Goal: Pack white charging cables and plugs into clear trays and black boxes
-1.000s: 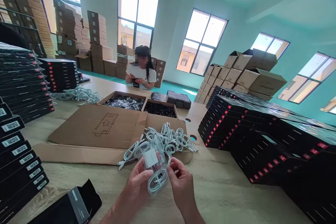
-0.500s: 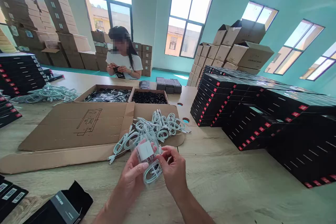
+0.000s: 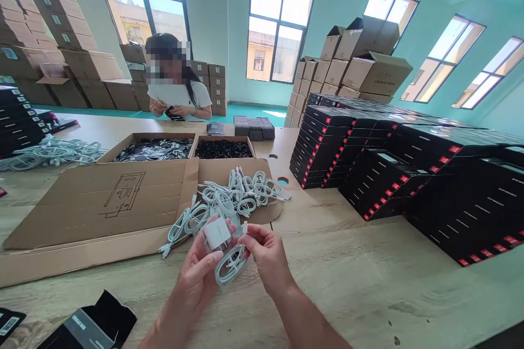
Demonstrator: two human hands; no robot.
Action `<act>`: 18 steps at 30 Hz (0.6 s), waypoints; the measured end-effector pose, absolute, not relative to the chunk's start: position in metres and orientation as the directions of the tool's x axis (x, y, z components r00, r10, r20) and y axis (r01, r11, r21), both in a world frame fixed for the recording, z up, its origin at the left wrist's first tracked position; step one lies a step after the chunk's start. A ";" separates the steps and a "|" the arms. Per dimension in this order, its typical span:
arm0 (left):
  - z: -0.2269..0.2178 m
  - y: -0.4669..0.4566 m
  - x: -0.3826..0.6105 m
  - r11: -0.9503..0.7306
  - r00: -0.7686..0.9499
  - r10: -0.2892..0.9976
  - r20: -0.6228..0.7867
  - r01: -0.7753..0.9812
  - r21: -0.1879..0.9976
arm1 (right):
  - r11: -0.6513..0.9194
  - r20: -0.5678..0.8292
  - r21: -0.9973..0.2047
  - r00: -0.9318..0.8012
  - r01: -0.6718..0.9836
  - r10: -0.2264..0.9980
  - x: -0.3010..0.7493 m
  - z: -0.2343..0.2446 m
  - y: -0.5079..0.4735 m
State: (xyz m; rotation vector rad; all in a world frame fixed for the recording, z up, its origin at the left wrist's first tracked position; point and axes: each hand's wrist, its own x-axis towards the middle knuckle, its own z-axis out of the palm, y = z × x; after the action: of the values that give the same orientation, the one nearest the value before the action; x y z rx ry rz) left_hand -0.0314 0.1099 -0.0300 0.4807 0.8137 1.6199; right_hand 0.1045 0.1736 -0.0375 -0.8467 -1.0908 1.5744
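Observation:
My left hand [image 3: 195, 278] and my right hand [image 3: 266, 253] both grip a clear plastic tray [image 3: 224, 248] just above the wooden table [image 3: 368, 283]. In the tray sit a white charger block [image 3: 216, 233] and a coiled white cable [image 3: 230, 266]. Right behind my hands a pile of coiled white cables [image 3: 235, 196] lies on a flattened cardboard flap [image 3: 102, 202]. An open black sleeve box [image 3: 88, 324] lies at the lower left by my left forearm.
Stacks of black boxes with red tags [image 3: 393, 163] fill the right side. An open carton [image 3: 184, 148] holds dark parts. More cables [image 3: 49, 152] lie far left. A person [image 3: 174, 90] sits across the table handling a black item. Brown cartons [image 3: 360, 60] stand behind.
The view has swung right and down, so everything shifted left in frame. Both hands keep their hold on the tray, with the right fingers working at its upper edge.

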 end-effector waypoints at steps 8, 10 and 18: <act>-0.038 0.112 -0.031 -0.046 -0.181 0.979 -0.093 -0.644 0.764 | -0.038 0.036 -0.942 -0.214 -0.334 0.976 0.102 -0.036 0.170; -0.042 0.113 -0.031 -0.049 -0.158 0.985 -0.067 -0.634 0.772 | 0.011 0.073 -0.960 -0.212 -0.280 0.975 0.100 -0.037 0.169; -0.041 0.115 -0.031 -0.033 -0.132 0.989 -0.061 -0.611 0.791 | 0.250 0.253 -0.967 -0.202 -0.040 0.946 0.098 -0.040 0.165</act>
State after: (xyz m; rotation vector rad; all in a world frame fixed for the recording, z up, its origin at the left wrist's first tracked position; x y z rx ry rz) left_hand -0.0310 0.1149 -0.0410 0.6260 0.8113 1.5438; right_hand 0.0983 0.1649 -0.0400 -0.9023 -1.4582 1.1676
